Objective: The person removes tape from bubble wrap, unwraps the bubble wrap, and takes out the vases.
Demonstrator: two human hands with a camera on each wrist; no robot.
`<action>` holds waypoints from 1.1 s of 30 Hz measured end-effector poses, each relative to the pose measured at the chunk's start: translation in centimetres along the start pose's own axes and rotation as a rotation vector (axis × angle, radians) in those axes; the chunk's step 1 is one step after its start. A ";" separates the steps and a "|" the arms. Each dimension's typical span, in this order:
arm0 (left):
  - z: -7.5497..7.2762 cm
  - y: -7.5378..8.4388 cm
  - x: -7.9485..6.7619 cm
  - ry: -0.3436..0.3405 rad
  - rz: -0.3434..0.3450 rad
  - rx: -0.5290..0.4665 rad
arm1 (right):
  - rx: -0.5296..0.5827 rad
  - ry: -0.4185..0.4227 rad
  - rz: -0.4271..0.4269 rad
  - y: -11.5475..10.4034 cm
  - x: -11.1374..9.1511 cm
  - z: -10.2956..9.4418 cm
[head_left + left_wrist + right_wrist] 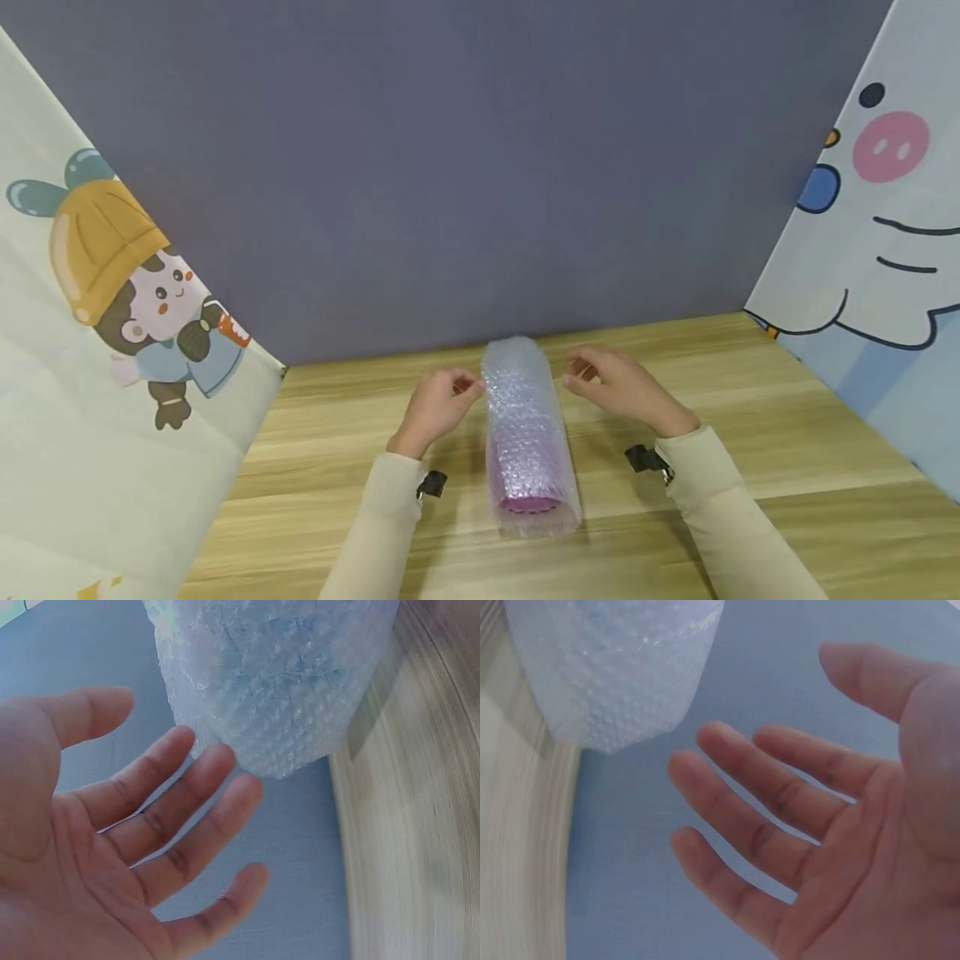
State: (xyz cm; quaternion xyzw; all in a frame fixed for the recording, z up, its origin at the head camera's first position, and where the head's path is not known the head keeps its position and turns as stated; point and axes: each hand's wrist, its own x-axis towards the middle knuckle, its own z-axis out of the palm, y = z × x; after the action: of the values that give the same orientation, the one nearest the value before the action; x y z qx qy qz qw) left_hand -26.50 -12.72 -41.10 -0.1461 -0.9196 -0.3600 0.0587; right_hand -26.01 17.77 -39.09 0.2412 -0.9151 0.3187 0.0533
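A roll of bubble wrap (522,417) lies lengthwise on the wooden table, its near end showing a pink-purple round object (531,505) inside. The left hand (442,408) is beside the roll's left side, fingers loosely bent and holding nothing. On the other side, the right hand (618,387) hovers near the far part of the roll, a small gap between its fingers and the plastic. In the left wrist view, relaxed fingers (180,817) spread close to the end of the wrap. Spread fingers (757,810) also show in the right wrist view, apart from the wrap.
The wooden table (322,483) runs back to a grey-blue panel (480,167). A white cloth panel with a cartoon figure (165,292) stands at the left, and another with a pig-nosed cartoon (892,208) at the right. Each sleeve carries a small black wrist camera (432,483).
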 end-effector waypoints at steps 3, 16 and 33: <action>-0.1 0.1 0.0 -0.019 -0.002 0.006 | -0.001 -0.035 -0.033 -0.4 0.1 0.1; -0.1 0.0 0.0 -0.144 -0.020 -0.076 | -0.001 -0.179 -0.061 -1.1 -0.3 0.3; -0.5 0.2 -0.3 -0.228 0.043 -0.080 | 0.056 -0.228 -0.095 -1.6 -0.3 1.5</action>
State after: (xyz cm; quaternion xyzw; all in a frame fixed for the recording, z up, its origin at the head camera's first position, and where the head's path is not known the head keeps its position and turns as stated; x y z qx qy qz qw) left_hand -26.12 -13.02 -40.64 -0.2082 -0.9018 -0.3761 -0.0445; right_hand -24.93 15.92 -39.47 0.3203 -0.8936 0.3116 -0.0426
